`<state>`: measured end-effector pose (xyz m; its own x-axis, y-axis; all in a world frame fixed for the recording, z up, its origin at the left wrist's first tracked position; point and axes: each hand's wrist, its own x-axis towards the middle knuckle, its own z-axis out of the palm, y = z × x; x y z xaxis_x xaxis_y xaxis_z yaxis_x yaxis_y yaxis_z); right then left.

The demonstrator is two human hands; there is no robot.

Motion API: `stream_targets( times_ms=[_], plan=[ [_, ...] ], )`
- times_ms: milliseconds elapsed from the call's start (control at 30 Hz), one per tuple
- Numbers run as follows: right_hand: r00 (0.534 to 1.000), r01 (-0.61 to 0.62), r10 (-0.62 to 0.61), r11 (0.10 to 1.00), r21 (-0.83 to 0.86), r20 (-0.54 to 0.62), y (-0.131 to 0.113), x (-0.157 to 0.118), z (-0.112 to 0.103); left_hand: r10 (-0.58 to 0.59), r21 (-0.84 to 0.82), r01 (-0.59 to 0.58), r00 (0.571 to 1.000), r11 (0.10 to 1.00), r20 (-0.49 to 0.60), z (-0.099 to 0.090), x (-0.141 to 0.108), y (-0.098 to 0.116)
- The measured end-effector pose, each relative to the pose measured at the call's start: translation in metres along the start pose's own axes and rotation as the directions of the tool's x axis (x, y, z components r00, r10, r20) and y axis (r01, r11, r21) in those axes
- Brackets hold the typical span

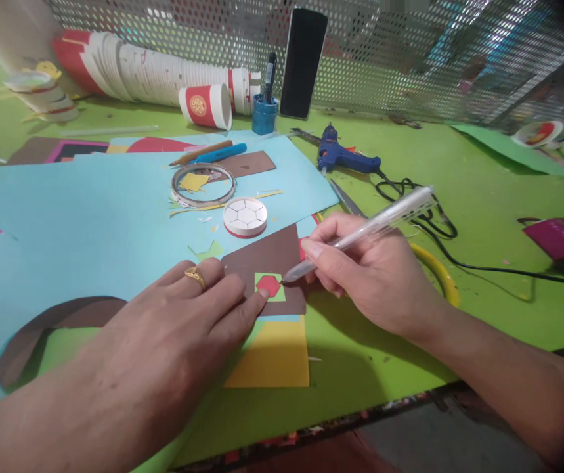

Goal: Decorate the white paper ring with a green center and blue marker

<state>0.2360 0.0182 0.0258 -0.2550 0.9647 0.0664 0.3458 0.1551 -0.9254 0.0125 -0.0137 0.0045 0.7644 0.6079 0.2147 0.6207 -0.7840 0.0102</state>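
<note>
A red hexagon lies on a small green paper square, which rests on brown paper. The fingers of my left hand, one with a gold ring, lie flat over the brown paper, a fingertip touching the hexagon's lower edge. Between thumb and fingers, my right hand holds a clear pen, its tip at the right edge of the hexagon. Yellow paper shows below the brown sheet. Just above is a white disc with a drawn hexagon pattern.
Large blue paper covers the left and middle. Behind stand stacked paper cups, a blue pot and a phone. A blue glue gun, its black cable, scissors and a yellow ring lie right.
</note>
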Motion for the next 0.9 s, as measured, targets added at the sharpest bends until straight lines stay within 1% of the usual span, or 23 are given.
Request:
stream_targets(
  times_ms=[500,667,900],
  plan=[
    [1.000,0.019,-0.019,1.000,0.021,0.006,-0.0018,0.0011,0.0002,0.011,0.006,-0.011,1.000,1.000,0.003,-0.0025,0.0009,-0.0016],
    [1.000,0.025,-0.025,1.000,0.000,0.008,-0.0019,0.0005,-0.0007,0.011,-0.013,-0.012,1.000,1.000,-0.021,-0.0023,0.0011,-0.0016],
    [1.000,0.021,-0.021,1.000,0.003,0.004,-0.0017,0.0006,0.0001,0.016,0.015,-0.015,1.000,1.000,-0.014,-0.0017,0.0004,-0.0021]
  ],
)
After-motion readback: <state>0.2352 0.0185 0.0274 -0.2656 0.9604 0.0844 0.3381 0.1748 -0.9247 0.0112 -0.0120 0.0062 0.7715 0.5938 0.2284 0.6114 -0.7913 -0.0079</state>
